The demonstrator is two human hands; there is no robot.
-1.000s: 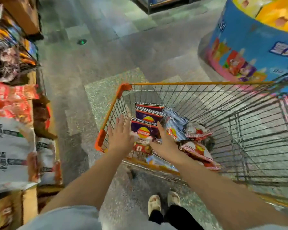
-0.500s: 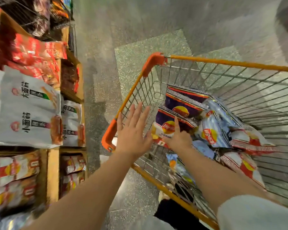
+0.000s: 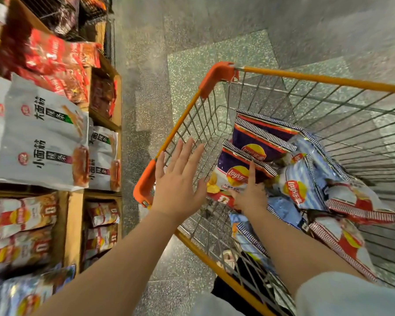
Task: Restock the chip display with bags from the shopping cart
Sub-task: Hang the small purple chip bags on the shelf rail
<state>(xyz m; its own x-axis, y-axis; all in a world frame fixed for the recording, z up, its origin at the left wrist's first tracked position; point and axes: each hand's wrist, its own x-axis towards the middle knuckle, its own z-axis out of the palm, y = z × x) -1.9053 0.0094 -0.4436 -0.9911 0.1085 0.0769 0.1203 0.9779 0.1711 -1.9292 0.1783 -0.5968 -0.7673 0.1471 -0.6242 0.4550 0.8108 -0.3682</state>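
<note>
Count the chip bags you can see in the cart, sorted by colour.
Purple bags: 2
Blue bags: at least 3, overlapping
Red-and-white bags: 2
Total: at least 7

Left hand [image 3: 178,185] spread flat, fingers straight; right hand [image 3: 251,195] reaches forward, forefinger extended.

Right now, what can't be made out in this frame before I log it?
- Right hand: whether it grips the purple bag; only its back shows.
- Bags under the right forearm: hidden by the arm.
- Cart: right side cut off by the frame edge.
- Shelf bags, lower left: labels motion-blurred.
- Left hand: contact with the cart unclear.
</note>
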